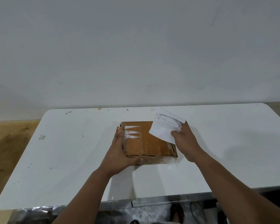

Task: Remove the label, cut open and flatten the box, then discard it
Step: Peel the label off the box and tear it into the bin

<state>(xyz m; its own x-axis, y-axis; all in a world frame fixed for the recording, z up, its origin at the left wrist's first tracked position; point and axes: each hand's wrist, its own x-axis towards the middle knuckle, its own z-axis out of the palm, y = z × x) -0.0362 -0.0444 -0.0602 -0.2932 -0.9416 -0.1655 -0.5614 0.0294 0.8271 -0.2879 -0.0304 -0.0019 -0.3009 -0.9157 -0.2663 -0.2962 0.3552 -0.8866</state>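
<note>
A flat brown cardboard box (149, 140) lies on the white table (71, 151), wrapped in clear tape, with white paper scraps stuck at its far left corner. My left hand (120, 152) grips the box's left side, thumb on its front edge. My right hand (184, 141) pinches a white shipping label (164, 126), lifted off the box above its right end, printed side facing away.
A wooden floor (8, 143) shows to the left of the table. A plain white wall (136, 54) stands behind it. A clear plastic bag (39, 212) hangs below the table's front edge. A small paper scrap (42, 136) lies at the table's left.
</note>
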